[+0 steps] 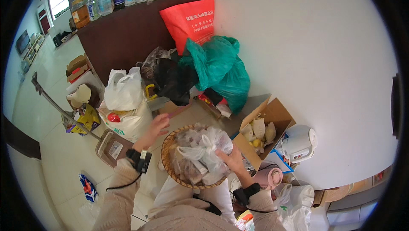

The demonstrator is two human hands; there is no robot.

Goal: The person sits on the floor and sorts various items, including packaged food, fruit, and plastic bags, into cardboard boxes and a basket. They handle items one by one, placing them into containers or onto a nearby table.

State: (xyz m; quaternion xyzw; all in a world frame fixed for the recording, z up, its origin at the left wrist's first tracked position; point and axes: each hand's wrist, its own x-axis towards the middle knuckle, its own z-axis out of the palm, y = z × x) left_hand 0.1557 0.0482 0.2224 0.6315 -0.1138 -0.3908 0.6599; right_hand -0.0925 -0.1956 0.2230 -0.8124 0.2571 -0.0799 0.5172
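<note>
A round woven wicker basket (pixel 166 155) is before me, directly above my thighs. Translucent plastic bags with hard-to-make-out contents fill it; on top lies a knotted white plastic bag (pixel 209 149). My right hand (pixel 232 160) grips this bag at its right side, thumb across the front, the other fingers mostly hidden. Off the basket's upper left, my left hand (pixel 157 128) is raised with its fingers apart. A thin purple strip (pixel 179 111) shows just past its fingertips; whether they touch is unclear. Beyond are a black plastic bag (pixel 175 81) and a large green plastic bag (pixel 220 68).
An open cardboard box (pixel 274 112) with foam-netted fruit stands right, beside a white electric kettle (pixel 300 143) and a pink vacuum flask (pixel 268 177). Leftward are a long-handled dustpan (pixel 107 146) and a white carrier bag (pixel 123 90). Behind, a red bag (pixel 191 20) leans against a dark cabinet (pixel 127 33).
</note>
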